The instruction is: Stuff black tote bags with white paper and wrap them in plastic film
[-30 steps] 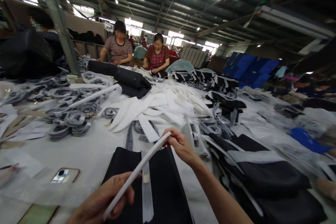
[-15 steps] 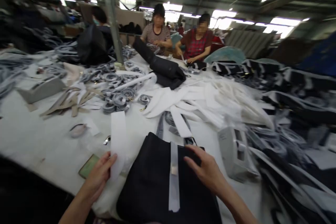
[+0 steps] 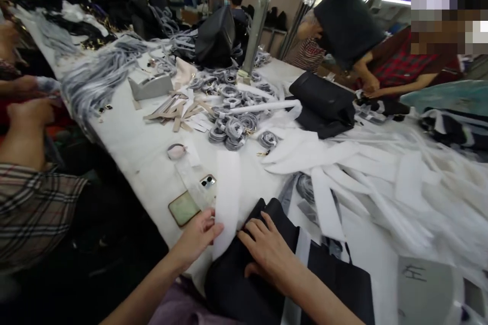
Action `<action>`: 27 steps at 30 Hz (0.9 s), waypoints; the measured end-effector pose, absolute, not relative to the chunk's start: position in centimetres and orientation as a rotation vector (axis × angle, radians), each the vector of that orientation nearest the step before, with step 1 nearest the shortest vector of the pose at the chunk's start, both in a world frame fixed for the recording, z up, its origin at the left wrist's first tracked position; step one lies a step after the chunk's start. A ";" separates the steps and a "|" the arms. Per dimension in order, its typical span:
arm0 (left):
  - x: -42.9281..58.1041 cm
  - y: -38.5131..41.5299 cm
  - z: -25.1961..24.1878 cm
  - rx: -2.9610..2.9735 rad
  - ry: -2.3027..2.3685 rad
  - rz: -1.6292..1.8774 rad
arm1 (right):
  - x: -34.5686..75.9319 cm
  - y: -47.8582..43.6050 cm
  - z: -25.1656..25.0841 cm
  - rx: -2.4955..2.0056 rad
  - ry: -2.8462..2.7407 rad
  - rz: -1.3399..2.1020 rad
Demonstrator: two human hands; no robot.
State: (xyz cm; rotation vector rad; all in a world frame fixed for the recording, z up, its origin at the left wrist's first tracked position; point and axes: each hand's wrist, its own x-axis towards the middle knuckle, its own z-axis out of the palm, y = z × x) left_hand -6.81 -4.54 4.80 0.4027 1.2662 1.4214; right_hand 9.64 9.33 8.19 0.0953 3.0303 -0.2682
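Note:
My left hand (image 3: 198,238) pinches the edge of a white foam strip (image 3: 227,198), which stands up from the table side of a black bag (image 3: 331,277). Fingers spread, my right hand (image 3: 267,251) lies on the upper left part of that bag, close to the strip's lower end. A pale grey strap (image 3: 303,246) runs down the bag's front, partly hidden by my right forearm. Beyond the bag's top edge, another white strip (image 3: 327,203) lies over coiled grey straps (image 3: 306,188).
Left of my hands lie a green phone (image 3: 183,209) and a second phone (image 3: 208,181). A tape dispenser (image 3: 151,86) sits farther back; a grey box-like object (image 3: 425,284) is at right. White strips (image 3: 381,172) pile up. Co-workers stand across the table; another person's arm (image 3: 26,117) is at left.
The view has swung left. My right hand has moved left across the bag, from beside the grey strap towards the foam strip. My left hand still pinches the strip. A co-worker now lifts a black bag.

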 end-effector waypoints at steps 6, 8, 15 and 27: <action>-6.0 -4.3 4.0 0.608 1.193 1.348 | 12.2 7.6 7.9 0.063 3.308 -0.175; -5.9 -4.4 4.0 0.630 1.233 1.288 | 12.5 7.3 7.8 0.094 3.353 -0.205; -5.5 -4.4 5.7 0.784 1.568 0.967 | 12.5 7.2 7.4 0.104 3.383 -0.203; -3.6 -4.3 5.0 1.136 1.810 0.576 | 12.5 7.0 7.7 0.034 3.281 -0.184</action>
